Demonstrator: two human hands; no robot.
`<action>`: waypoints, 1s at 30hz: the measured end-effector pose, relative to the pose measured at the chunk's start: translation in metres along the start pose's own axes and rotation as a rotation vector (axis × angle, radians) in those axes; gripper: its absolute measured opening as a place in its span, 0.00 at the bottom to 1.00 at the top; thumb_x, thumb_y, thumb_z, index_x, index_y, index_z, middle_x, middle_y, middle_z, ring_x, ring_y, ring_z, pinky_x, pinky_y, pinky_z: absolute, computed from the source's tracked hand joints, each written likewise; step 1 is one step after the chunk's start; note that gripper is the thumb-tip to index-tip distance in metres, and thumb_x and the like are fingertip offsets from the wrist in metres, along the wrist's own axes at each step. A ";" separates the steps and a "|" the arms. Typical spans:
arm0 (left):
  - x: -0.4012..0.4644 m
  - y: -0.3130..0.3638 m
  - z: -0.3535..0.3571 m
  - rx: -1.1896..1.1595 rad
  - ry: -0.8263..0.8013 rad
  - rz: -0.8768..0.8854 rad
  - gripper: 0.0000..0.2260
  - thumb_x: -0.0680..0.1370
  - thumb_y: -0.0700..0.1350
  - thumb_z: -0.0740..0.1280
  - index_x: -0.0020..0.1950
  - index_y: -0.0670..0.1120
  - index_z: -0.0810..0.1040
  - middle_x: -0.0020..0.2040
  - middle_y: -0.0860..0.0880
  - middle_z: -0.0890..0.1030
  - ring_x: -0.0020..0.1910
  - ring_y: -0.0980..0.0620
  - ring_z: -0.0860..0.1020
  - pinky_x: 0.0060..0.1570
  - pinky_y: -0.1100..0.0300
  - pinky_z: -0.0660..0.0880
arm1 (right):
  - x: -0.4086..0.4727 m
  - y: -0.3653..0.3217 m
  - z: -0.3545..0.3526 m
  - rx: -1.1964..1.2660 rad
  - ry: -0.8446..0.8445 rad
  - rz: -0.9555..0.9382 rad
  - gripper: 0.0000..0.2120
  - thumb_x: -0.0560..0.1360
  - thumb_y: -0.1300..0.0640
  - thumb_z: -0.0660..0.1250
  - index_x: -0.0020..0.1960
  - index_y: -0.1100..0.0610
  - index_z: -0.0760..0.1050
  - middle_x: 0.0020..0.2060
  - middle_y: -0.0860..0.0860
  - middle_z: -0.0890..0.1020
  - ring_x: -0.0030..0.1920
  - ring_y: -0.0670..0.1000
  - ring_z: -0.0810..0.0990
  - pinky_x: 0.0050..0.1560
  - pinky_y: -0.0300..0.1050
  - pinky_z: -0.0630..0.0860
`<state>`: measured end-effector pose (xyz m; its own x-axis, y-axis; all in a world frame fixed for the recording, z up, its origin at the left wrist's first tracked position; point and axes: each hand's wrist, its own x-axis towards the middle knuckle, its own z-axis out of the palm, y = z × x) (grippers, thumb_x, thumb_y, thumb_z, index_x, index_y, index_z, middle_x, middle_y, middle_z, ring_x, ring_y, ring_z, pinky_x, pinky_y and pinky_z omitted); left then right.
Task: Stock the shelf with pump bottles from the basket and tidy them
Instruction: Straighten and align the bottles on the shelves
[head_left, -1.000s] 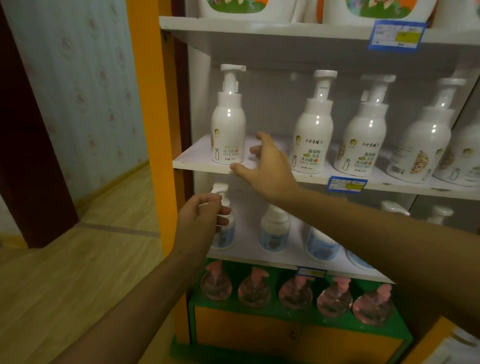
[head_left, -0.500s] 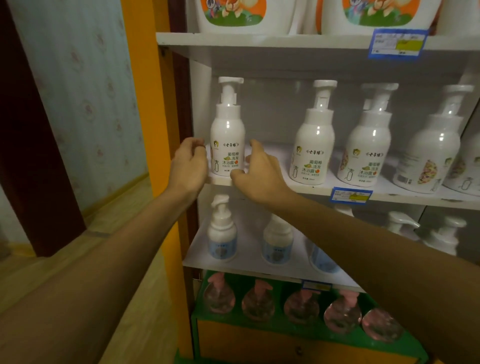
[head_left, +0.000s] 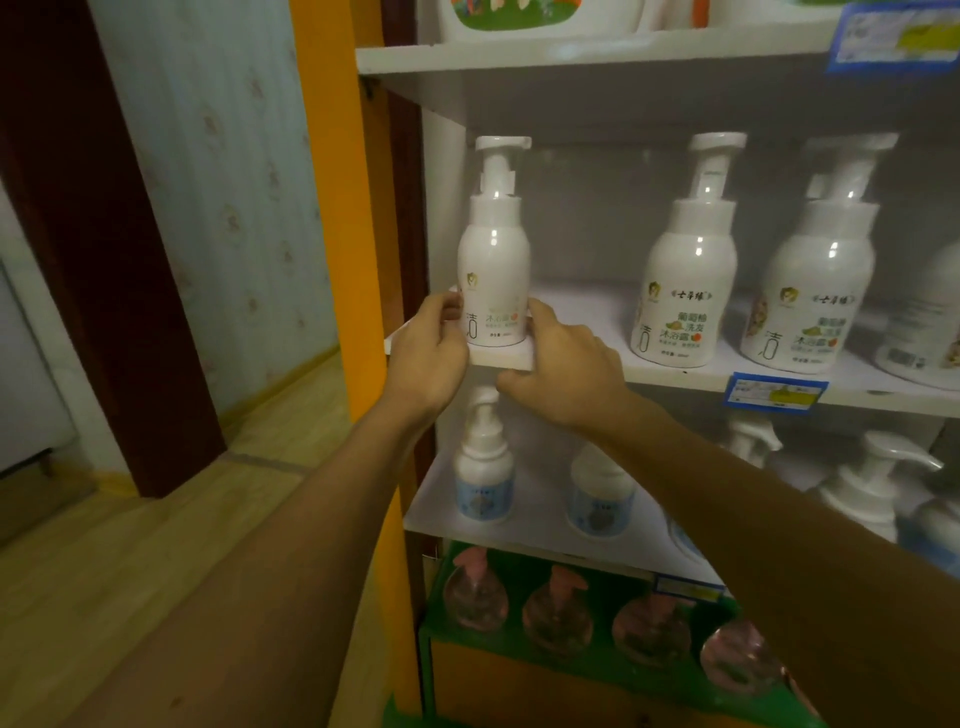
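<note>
A white pump bottle (head_left: 493, 249) stands upright at the left end of the middle white shelf (head_left: 675, 371). My left hand (head_left: 428, 351) holds its lower left side and my right hand (head_left: 563, 364) holds its lower right side, fingers wrapped at the base. Two more white pump bottles (head_left: 685, 270) (head_left: 821, 280) stand in a row to the right on the same shelf. The basket is out of view.
An orange post (head_left: 332, 208) borders the shelf unit on the left. Below are smaller blue-labelled pump bottles (head_left: 483, 467) and a green tier with round pink bottles (head_left: 558, 613). Large jugs sit on the top shelf (head_left: 571, 52). Blue price tags (head_left: 774, 392) hang on the shelf edges.
My left hand rose from the lower shelf up to the leftmost bottle. Both hands closed in on its base, and the bottle's label has turned slightly.
</note>
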<state>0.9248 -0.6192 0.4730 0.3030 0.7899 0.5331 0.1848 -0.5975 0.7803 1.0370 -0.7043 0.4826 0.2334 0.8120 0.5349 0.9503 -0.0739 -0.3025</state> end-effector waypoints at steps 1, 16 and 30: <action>0.000 -0.001 -0.001 -0.027 0.011 -0.012 0.17 0.80 0.41 0.60 0.69 0.45 0.70 0.57 0.53 0.76 0.48 0.65 0.73 0.37 0.83 0.68 | 0.001 0.001 0.001 -0.017 0.002 -0.010 0.29 0.72 0.46 0.67 0.68 0.53 0.62 0.57 0.51 0.79 0.53 0.54 0.78 0.44 0.42 0.66; 0.001 -0.010 -0.006 0.127 -0.056 0.166 0.32 0.67 0.49 0.77 0.68 0.45 0.71 0.62 0.49 0.79 0.53 0.62 0.74 0.42 0.85 0.67 | -0.001 0.007 0.006 -0.142 0.072 -0.058 0.22 0.77 0.48 0.62 0.67 0.56 0.64 0.53 0.56 0.80 0.52 0.59 0.78 0.45 0.46 0.67; 0.012 -0.009 -0.012 0.131 -0.182 0.092 0.29 0.71 0.49 0.74 0.69 0.45 0.68 0.65 0.49 0.76 0.56 0.59 0.73 0.51 0.69 0.69 | -0.002 0.005 0.009 -0.173 0.104 -0.084 0.23 0.78 0.49 0.62 0.69 0.58 0.64 0.53 0.56 0.81 0.52 0.58 0.79 0.50 0.48 0.72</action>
<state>0.9153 -0.6031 0.4763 0.4855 0.7008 0.5227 0.2647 -0.6876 0.6761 1.0395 -0.7007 0.4725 0.1631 0.7559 0.6341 0.9865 -0.1135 -0.1184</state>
